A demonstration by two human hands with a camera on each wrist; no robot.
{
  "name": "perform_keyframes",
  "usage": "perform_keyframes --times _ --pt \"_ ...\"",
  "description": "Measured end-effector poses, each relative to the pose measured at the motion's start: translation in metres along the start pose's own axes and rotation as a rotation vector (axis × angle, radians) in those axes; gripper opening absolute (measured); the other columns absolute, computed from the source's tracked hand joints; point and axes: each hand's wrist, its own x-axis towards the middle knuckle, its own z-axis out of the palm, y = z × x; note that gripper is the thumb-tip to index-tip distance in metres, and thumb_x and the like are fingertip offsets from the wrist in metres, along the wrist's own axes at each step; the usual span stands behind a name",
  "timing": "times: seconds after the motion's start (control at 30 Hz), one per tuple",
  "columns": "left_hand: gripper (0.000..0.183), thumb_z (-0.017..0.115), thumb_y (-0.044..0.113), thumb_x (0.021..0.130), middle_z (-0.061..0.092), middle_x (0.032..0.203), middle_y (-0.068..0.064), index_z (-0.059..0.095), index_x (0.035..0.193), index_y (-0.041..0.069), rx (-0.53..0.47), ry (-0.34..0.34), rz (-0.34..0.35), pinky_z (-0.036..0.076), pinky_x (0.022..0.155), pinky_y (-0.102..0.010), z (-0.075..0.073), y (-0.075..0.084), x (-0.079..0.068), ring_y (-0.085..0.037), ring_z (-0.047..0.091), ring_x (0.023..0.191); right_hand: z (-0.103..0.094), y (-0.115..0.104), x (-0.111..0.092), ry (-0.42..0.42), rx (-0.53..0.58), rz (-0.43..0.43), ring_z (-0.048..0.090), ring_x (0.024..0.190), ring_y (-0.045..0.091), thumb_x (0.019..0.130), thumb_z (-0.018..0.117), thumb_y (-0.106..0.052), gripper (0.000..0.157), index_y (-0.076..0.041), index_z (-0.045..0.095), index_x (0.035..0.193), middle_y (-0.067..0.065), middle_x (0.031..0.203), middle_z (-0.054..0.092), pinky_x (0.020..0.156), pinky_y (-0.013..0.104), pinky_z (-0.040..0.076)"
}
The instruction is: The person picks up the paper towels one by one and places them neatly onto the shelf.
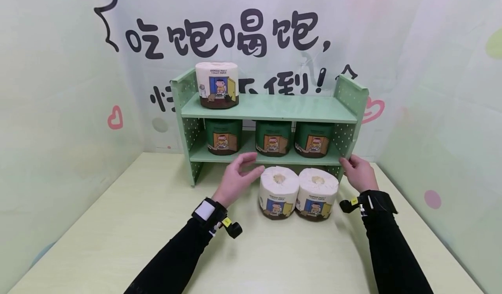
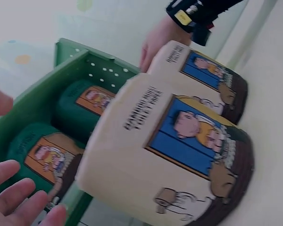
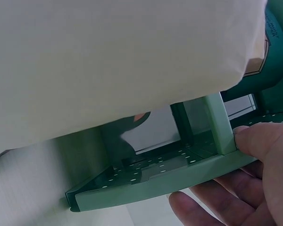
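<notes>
A light green two-tier shelf rack [image 1: 270, 107] stands on the table. My right hand [image 1: 358, 173] grips its right side panel near the lower tier; the right wrist view has the thumb [image 3: 254, 141] on the inner face and the fingers on the outer. My left hand [image 1: 239, 178] hovers before the lower tier with fingers spread and nothing held, its tips near a white toilet paper roll [image 1: 278, 194]. Beside that roll, touching it, stands a second white roll [image 1: 317, 194]. The left wrist view shows the left fingers [image 2: 19, 197] overlapping a green roll.
One white roll [image 1: 217, 85] sits at the left end of the top tier. On the lower tier stand a green roll [image 1: 223, 136] at the left and two more [image 1: 273, 137] toward the right. Fabric walls [image 1: 443, 111] with printed characters enclose the pale table [image 1: 117, 233].
</notes>
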Motion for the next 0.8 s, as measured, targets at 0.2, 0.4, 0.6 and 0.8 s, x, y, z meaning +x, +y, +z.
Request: perform_keyframes --times 0.2,0.4,0.6,0.8 --pt "0.081 0.077 0.045 0.086 0.039 0.147 -0.009 0.036 0.149 0.012 0.019 -0.108 -0.096 0.038 0.104 -0.049 0.012 -0.011 -0.005 -0.025 0.038 0.129 -0.001 0.001 0.0 0.005 -0.01 0.0 0.061 0.102 0.038 0.107 0.045 -0.038 0.051 0.003 0.052 0.137 0.026 0.126 0.058 0.087 0.058 0.049" --pt "0.092 0.079 0.046 0.083 0.031 0.152 -0.013 0.028 0.153 0.013 0.046 -0.135 -0.154 0.036 0.105 -0.05 0.018 -0.018 -0.009 -0.03 0.034 0.132 -0.001 0.0 -0.001 0.003 -0.009 -0.004 0.061 0.101 0.038 0.107 0.044 -0.039 0.052 0.003 0.053 0.137 0.027 0.126 0.057 0.087 0.058 0.049" --pt "0.109 0.085 0.045 0.078 0.025 0.156 -0.01 0.016 0.158 0.015 0.112 -0.219 -0.198 0.028 0.11 -0.05 0.022 -0.023 -0.012 -0.025 0.027 0.136 -0.001 0.0 -0.001 0.002 -0.013 -0.006 0.061 0.102 0.039 0.108 0.044 -0.038 0.051 0.003 0.052 0.138 0.027 0.126 0.057 0.087 0.058 0.049" --pt "0.118 0.089 0.038 0.074 0.026 0.155 -0.01 0.009 0.159 0.019 0.134 -0.272 -0.205 0.026 0.111 -0.048 0.024 -0.028 -0.013 -0.022 0.026 0.136 0.0 0.0 -0.001 0.005 -0.016 -0.009 0.061 0.101 0.039 0.108 0.044 -0.037 0.05 0.003 0.053 0.137 0.027 0.125 0.058 0.087 0.058 0.048"
